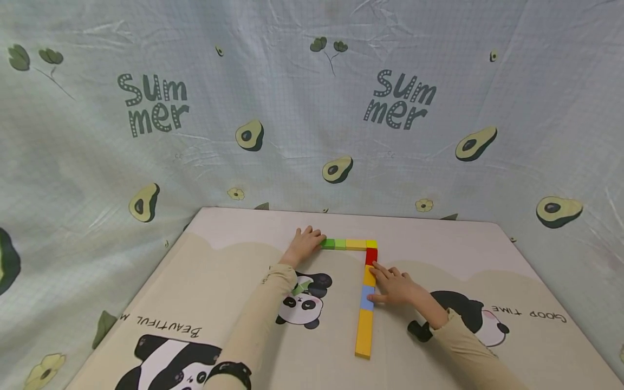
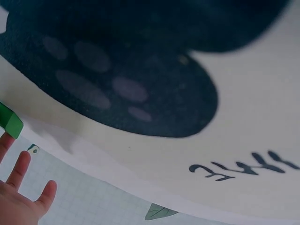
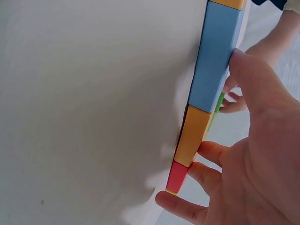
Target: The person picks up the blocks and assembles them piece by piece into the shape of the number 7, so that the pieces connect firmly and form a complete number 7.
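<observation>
Blocks form an L on the table in the head view. Across the far side run a dark green block [image 1: 329,244], a light green block [image 1: 340,244], a pale orange block [image 1: 356,245] and a yellow block [image 1: 372,244]. Toward me follow a red block [image 1: 371,255], an orange block [image 1: 369,276], a blue block [image 1: 368,298] and a long orange block [image 1: 363,333]. My left hand [image 1: 304,245] touches the dark green end, fingers spread. Along the column's right side lies my right hand [image 1: 396,286], its thumb at the blue block [image 3: 215,56] and fingertips by the orange block [image 3: 192,136].
The tabletop [image 1: 234,271] carries printed pandas [image 1: 302,309] and lettering. Behind it hangs a pale curtain [image 1: 292,97] with avocado prints, also covering the sides. A dark band [image 1: 231,371] circles the left forearm.
</observation>
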A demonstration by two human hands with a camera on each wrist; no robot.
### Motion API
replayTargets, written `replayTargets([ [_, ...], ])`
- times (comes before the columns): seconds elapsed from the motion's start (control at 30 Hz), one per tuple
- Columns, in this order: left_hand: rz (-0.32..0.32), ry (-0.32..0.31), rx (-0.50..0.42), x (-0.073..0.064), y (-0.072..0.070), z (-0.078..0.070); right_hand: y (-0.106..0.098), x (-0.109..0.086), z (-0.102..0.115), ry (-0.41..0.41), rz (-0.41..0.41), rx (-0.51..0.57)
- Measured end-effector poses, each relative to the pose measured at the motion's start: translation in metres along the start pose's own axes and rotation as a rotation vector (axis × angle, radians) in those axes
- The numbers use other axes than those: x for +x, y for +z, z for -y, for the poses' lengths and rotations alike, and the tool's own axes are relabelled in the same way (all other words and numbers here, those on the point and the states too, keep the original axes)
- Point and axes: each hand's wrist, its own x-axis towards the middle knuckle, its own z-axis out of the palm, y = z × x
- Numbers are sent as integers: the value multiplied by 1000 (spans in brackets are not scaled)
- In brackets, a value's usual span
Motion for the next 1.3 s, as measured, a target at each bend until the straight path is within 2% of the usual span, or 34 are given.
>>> replayTargets([
  [0.6, -7, 12, -17, 2, -1, 2, -4, 0, 0, -3, 16, 9],
  [0.93, -13, 28, -18, 1, 0, 3, -2, 1, -1, -17, -3, 1],
  [1.17, -56, 81, -7, -1, -7, 4, -1, -1, 0, -27, -19, -7],
  [1.3, -107, 128, -12, -6, -11, 7, 1, -3, 0, -44, -56, -16],
])
